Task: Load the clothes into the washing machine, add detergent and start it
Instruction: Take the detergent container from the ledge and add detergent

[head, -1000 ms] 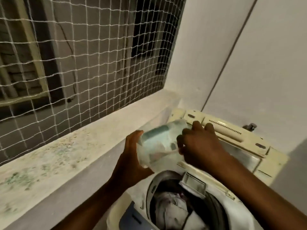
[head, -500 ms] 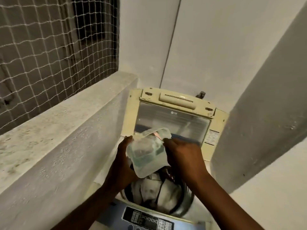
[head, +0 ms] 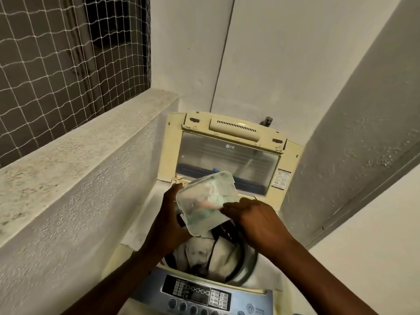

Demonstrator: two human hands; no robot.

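Both hands hold a translucent, rounded-rectangular plastic container (head: 205, 202) over the open drum of the cream top-loading washing machine (head: 172, 155). Her or his left hand (head: 169, 220) cups the container's side at nine o'clock, fingers wrapped behind it; the right hand (head: 254, 218) pinches its edge at three o'clock, fingertips pressed together on the rim. Inside the tub something pale green and pink shows, too blurred to name. Below, at six o'clock, pale crumpled clothes (head: 204, 253) with a dark strap lie in the steel drum. The hinged lid (head: 229, 160) stands upright at twelve o'clock. The grey-blue control panel (head: 200, 294) sits nearest me.
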